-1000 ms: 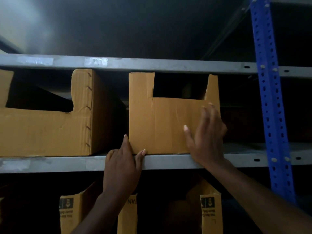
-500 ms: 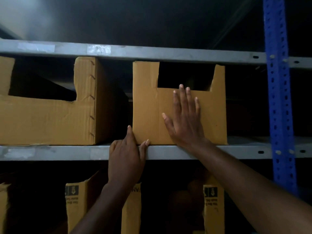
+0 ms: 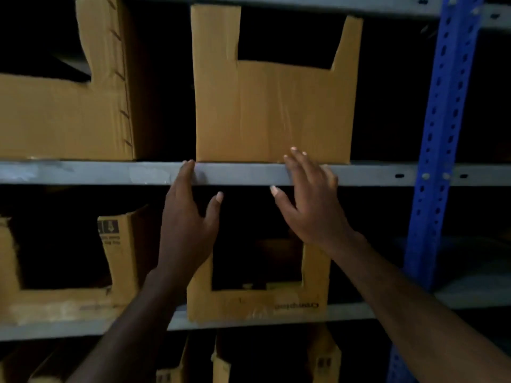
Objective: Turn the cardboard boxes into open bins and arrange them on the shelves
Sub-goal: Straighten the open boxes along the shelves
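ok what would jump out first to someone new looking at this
The cut-open cardboard bin sits centre on the grey shelf, with the left hand at its lower-left corner and the right hand at its bottom edge. A bright blue perforated upright stands at the right.

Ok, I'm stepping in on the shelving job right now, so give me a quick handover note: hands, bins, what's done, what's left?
Left hand: open, fingertips on the shelf beam at the lower left corner of the middle bin.
Right hand: open, fingers against that bin's bottom front edge, holding nothing.
Done: middle bin sits on the shelf, cut front outward, beside the left bin; lower bins stand on the shelf below.
Left: withdraw both hands, perhaps check it sits square; the dark space by the blue post might take another bin.
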Available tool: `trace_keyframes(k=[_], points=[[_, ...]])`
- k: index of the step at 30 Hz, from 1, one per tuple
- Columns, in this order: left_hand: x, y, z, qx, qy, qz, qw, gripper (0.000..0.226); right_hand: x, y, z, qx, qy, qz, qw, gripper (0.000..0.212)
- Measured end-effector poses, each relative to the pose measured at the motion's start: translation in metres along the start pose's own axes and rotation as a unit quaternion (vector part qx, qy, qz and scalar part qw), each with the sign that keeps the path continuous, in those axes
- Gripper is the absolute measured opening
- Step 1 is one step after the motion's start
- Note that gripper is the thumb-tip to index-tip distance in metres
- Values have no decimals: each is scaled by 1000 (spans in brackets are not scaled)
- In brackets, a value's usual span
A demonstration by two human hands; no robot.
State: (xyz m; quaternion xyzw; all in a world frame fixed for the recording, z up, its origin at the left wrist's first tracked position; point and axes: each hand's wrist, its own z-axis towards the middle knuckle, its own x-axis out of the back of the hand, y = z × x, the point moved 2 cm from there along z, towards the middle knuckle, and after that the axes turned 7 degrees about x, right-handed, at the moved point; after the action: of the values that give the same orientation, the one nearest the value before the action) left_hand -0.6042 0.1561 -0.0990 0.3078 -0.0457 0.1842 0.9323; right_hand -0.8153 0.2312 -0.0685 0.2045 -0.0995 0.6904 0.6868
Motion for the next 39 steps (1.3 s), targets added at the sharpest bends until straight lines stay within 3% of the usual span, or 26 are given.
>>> trace_keyframes(k=[3, 6, 8, 10, 12, 15, 24, 29, 39], points=[[-5, -29, -58, 48, -20, -35, 998, 88, 17, 10, -48, -41, 19, 27, 999, 63], [-20, -61, -94, 125, -46, -49, 990, 106, 5, 11, -107, -166, -46, 130, 976, 92], [-28, -75, -107, 189, -64, -61, 978, 103, -18, 5, -139, -252, -97, 210, 939, 110], [-34, -84, -114, 230, -67, -64, 969, 91, -42, -1, -162, -312, -103, 248, 911, 102], [-37, -88, -117, 244, -54, -53, 967, 80, -57, -5, -173, -349, -77, 262, 896, 80], [-39, -90, -118, 263, -42, -62, 962, 75, -64, -5, -172, -369, -45, 279, 885, 61], [-75, -59, -132, 235, -57, -73, 968, 79, -60, 39, -179, -463, -15, 285, 839, 74], [-85, -63, -134, 240, -45, -84, 966, 77, -66, 43, -181, -452, 0, 284, 845, 78], [-86, -68, -126, 235, -64, -99, 965, 80, -72, 39, -183, -436, -1, 329, 838, 46]])
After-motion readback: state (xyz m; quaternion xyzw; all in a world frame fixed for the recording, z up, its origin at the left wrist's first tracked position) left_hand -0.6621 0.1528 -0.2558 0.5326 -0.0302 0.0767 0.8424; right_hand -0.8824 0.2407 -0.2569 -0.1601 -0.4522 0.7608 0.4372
